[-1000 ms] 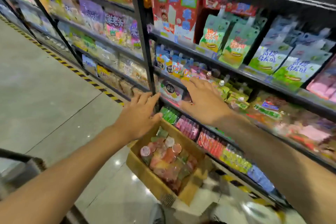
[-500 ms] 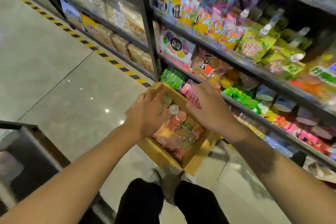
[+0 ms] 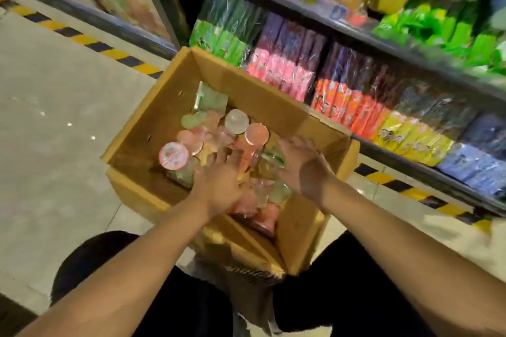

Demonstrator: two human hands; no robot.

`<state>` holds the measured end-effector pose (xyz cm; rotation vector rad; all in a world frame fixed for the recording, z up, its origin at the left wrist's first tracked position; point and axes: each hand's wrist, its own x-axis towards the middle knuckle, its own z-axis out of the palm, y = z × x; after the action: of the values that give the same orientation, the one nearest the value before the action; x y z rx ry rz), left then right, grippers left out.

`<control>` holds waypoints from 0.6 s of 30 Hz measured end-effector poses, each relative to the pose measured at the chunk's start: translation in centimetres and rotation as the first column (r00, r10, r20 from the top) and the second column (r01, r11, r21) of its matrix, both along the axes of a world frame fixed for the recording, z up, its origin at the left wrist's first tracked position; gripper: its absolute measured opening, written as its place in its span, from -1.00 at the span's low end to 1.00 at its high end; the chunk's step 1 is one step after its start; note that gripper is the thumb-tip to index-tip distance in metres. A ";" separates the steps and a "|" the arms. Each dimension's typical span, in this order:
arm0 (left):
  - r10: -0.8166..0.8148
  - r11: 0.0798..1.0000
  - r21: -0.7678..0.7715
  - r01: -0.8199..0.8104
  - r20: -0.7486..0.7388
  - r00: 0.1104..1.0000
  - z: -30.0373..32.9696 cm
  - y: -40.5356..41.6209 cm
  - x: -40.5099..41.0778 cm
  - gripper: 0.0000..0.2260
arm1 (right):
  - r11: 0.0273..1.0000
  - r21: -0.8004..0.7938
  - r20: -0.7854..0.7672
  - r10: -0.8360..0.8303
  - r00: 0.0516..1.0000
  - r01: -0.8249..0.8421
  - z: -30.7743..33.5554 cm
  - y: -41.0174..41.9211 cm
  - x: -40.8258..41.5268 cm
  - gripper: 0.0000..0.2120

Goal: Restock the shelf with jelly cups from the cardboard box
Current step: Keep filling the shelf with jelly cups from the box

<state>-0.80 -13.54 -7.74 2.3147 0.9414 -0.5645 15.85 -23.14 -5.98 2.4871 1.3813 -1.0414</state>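
Jelly cups [image 3: 236, 121] inside cardboard box [image 3: 153, 120]

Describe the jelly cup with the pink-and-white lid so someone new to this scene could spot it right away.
Find the open cardboard box on the floor in front of the shelf. Among the jelly cups inside, it lies nearest the box's left wall, just left of the left hand. This jelly cup shows a round white lid with pink print, facing up.
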 end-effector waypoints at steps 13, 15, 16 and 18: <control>-0.577 0.797 -0.023 0.604 -0.328 0.748 -18.0 -3.1 0.0 -0.48 | 0.972 -0.160 0.038 0.179 0.983 -0.170 -18.5 1.7 -2.3 -0.37; -0.612 0.764 -0.013 0.646 -0.336 0.717 -18.8 -3.4 0.2 -0.43 | 0.972 -0.171 0.070 0.177 0.982 -0.163 -19.8 1.8 -2.6 -0.40; -0.644 0.730 -0.017 0.684 -0.355 0.678 -19.0 -3.7 0.5 -0.42 | 0.974 -0.173 0.079 0.161 0.984 -0.146 -20.5 1.8 -2.7 -0.42; -0.710 0.644 -0.030 0.765 -0.395 0.583 -19.3 -4.3 0.9 -0.44 | 0.977 -0.180 0.072 0.132 0.989 -0.118 -21.8 1.9 -2.9 -0.47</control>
<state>0.13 -17.84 -27.06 2.7471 0.0657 -1.3641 12.97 -21.22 -27.82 2.2603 1.3400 -0.9762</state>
